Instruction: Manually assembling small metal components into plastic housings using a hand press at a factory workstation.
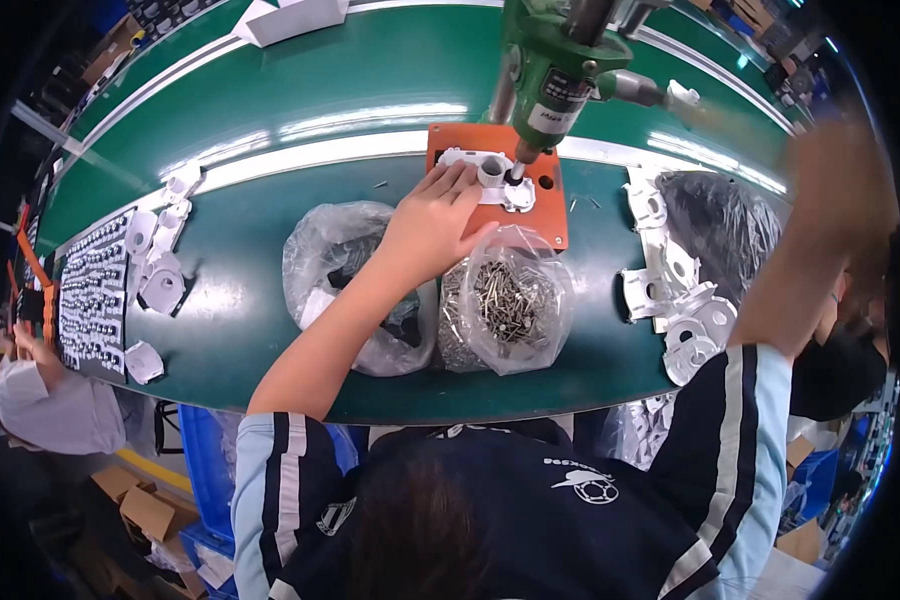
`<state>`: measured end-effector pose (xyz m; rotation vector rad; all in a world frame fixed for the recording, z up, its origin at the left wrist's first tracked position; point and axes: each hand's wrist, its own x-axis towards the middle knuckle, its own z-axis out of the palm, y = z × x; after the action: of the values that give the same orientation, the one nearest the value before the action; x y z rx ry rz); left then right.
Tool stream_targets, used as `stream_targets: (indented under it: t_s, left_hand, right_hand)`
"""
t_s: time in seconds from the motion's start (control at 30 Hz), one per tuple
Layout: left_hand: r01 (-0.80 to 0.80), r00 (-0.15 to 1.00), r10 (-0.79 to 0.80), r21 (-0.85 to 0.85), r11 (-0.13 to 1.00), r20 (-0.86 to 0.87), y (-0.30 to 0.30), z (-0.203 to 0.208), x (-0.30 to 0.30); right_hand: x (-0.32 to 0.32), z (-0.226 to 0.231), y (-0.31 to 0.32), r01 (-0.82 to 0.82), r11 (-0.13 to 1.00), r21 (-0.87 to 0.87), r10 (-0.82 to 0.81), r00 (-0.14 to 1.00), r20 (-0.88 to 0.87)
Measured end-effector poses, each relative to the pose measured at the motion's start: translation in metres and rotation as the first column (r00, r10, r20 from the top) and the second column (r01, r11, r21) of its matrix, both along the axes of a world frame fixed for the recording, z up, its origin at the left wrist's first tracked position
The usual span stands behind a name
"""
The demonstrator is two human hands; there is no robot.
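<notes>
A white plastic part (492, 193) with a round socket lies on an orange fixture block (540, 222). My left hand (440, 215) holds it there, fingers over its left end and thumb spread toward the block's front edge. Above stands a green drill-press-like machine (560, 85), its spindle tip (516, 176) down at the part's right side. Raised at the far right, my right hand (838, 165) is smeared by motion near the outer end of the machine's blurred lever (715, 120). Its fingers cannot be made out.
Before the block stands a clear bag of screws (515, 305); another plastic bag (345, 235) is left of it. White parts (685, 290) lie at right beside a black bag (722, 222). At left are more parts (160, 285) and a filled tray (92, 290). Another person (55, 400) sits left.
</notes>
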<state>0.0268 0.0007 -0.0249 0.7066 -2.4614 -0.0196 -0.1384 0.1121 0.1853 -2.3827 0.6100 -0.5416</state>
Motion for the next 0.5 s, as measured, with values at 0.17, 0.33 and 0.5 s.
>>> stream_targets:
  t_s: [0.17,0.33,0.5]
  left_hand:
    - [0.072,0.995,-0.073,-0.021,0.997,-0.066,0.009,0.009,-0.017]
    - [-0.042,0.999,0.048,0.329,0.943,-0.011,-0.020,0.000,-0.015]
    - [-0.178,0.964,0.079,0.394,0.902,0.256,-0.037,0.010,-0.028]
  right_hand:
    - [-0.061,-0.060,0.045,0.183,0.950,-0.251,-0.227,0.960,-0.163]
    - [-0.103,-0.015,-0.008,0.152,0.960,0.236,-0.270,0.735,0.622]
    - [-0.100,0.003,-0.084,0.266,0.736,0.623,-0.639,-0.033,0.769]
